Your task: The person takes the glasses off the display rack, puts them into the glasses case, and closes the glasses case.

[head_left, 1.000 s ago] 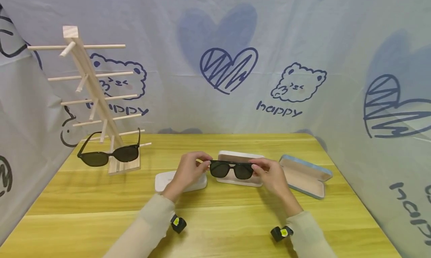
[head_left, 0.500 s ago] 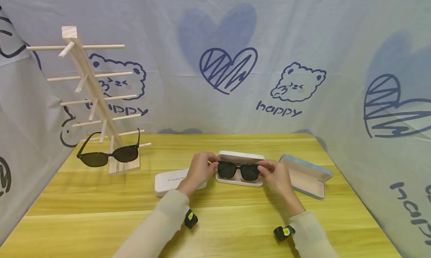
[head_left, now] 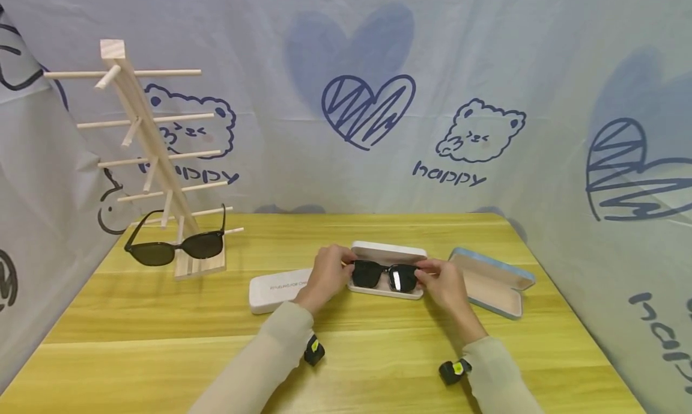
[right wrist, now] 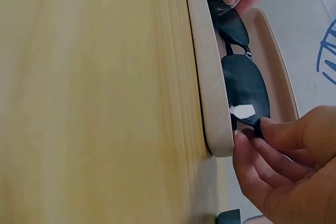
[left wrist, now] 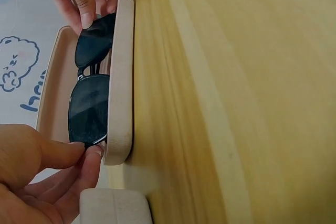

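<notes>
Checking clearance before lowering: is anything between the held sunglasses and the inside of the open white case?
Nothing visible. The sunglasses dip behind the front wall of the white case, whose floor is mostly hidden.

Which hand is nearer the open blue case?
Right. The right hand is beside the blue case, pinching one end of the sunglasses; the left hand is farther off, at their other end.

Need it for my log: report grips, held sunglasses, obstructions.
Left grip and right grip pinching opposite ends of black double-bridge sunglasses. Sunglasses partly inside open white eyeglass case. Nothing visibly blocking.
</notes>
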`<state>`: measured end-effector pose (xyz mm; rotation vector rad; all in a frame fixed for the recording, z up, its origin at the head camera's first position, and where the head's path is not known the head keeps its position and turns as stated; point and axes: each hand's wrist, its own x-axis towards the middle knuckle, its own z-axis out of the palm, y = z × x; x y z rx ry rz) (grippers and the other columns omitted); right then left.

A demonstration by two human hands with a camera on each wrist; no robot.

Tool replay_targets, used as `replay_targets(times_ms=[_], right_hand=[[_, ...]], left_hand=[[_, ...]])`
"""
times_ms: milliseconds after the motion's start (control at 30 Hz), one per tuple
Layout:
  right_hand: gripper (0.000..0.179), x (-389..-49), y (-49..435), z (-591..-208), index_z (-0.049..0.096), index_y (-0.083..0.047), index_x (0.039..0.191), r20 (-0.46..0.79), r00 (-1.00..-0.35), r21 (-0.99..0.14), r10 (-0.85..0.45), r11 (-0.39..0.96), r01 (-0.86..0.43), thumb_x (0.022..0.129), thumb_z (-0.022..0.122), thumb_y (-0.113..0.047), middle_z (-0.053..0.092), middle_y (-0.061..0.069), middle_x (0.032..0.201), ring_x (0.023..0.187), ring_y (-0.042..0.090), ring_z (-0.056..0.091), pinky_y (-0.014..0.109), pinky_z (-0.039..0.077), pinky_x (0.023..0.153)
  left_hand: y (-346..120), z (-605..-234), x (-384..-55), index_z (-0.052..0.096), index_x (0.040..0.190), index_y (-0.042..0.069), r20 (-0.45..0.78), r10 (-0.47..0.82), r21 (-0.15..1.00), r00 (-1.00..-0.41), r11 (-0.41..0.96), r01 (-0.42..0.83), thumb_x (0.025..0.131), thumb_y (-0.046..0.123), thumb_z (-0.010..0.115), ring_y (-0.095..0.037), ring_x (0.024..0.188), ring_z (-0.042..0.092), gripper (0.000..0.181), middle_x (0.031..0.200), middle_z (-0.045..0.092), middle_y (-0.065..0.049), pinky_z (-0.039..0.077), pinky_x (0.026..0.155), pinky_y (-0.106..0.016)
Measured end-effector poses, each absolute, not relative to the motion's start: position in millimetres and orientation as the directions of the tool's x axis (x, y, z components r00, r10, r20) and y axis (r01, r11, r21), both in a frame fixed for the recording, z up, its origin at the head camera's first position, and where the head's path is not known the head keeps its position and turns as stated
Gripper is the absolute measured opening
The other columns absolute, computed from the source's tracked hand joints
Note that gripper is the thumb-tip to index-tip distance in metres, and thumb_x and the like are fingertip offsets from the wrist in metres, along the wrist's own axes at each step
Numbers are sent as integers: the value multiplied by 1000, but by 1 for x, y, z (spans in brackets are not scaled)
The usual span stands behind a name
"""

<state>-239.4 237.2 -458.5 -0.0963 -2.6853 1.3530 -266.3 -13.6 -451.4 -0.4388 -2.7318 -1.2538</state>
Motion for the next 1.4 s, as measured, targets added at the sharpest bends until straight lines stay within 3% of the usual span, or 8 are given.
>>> replay_targets(times_ms=[233, 400, 767, 1067, 1233, 1400], right_hand=[[19, -242, 237, -459, 76, 6, 110, 131, -987, -743, 98, 669, -32, 93, 73, 0, 77, 25, 103, 71, 16, 72, 18, 51, 61], [15, -242, 236, -459, 78, 2, 105, 158, -984, -673, 81, 738, -47, 94, 74, -7, 78, 22, 103, 79, 23, 73, 26, 53, 68], [19, -240, 234, -456, 79, -1, 111, 134, -988, -632, 75, 774, -27, 95, 73, -10, 78, 20, 110, 96, 34, 75, 47, 60, 83], [23, -240, 233, -455, 77, -1, 116, 130, -990, -616, 58, 787, -35, 94, 74, -8, 78, 20, 109, 96, 35, 75, 48, 61, 83], [21, -239, 236, -454, 77, -2, 114, 124, -991, -626, 57, 779, -34, 94, 73, -8, 78, 19, 109, 96, 34, 75, 47, 61, 81], [18, -237, 247, -446, 78, -1, 109, 140, -990, -655, 31, 753, -69, 96, 69, -10, 78, 19, 104, 91, 32, 75, 40, 61, 75]], left_hand=[[-10, -452, -266, 80, 108, 0, 195, 211, 696, -958, 658, 287, 92, -6, 70, -31, 104, 75, 20, 106, 79, -15, 63, 88, -41], [-7, -451, -265, 80, 108, 1, 202, 235, 645, -951, 699, 310, 94, -4, 70, -31, 106, 75, 19, 107, 79, -15, 63, 89, -41], [-4, -454, -265, 80, 110, 2, 194, 220, 630, -956, 719, 293, 93, -3, 70, -31, 108, 74, 20, 111, 78, -15, 63, 89, -42], [-5, -453, -262, 81, 103, 2, 232, 210, 621, -950, 719, 311, 89, -5, 74, -30, 99, 75, 17, 102, 79, -15, 63, 84, -41], [-9, -452, -260, 81, 99, 3, 245, 212, 622, -946, 714, 322, 89, -7, 73, -22, 86, 70, 17, 96, 78, -14, 60, 74, -38], [-19, -445, -258, 79, 104, -1, 301, 187, 639, -935, 689, 343, 88, -8, 72, -27, 89, 72, 19, 98, 77, -18, 62, 78, -42]])
